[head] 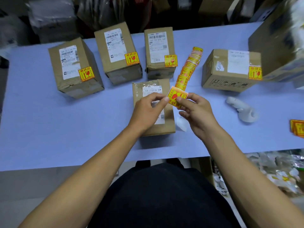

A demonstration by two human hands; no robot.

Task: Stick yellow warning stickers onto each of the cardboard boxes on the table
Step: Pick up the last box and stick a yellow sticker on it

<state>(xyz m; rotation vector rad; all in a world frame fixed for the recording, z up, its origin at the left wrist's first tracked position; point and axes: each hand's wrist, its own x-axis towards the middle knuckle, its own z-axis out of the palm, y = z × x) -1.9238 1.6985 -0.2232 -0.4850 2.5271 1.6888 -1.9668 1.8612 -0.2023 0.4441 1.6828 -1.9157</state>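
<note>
Both hands pinch one yellow warning sticker [176, 97] at the near end of a long sticker strip [189, 66] that runs away across the table. My left hand [148, 109] grips its left edge, my right hand [195, 111] its right side. They hover over a small cardboard box [139, 92] with a white label and no yellow sticker visible. Three boxes at the back, left [74, 68], middle [115, 51] and right [158, 51], each carry a yellow sticker. A wider box [230, 69] to the right carries one too.
The light blue table [65, 129] holds a white crumpled backing scrap [181, 124], a white handheld device [241, 111] and a small stack of stickers [297, 128] at the right edge. A large carton [278, 43] stands at the far right. Packaged goods lie on the floor.
</note>
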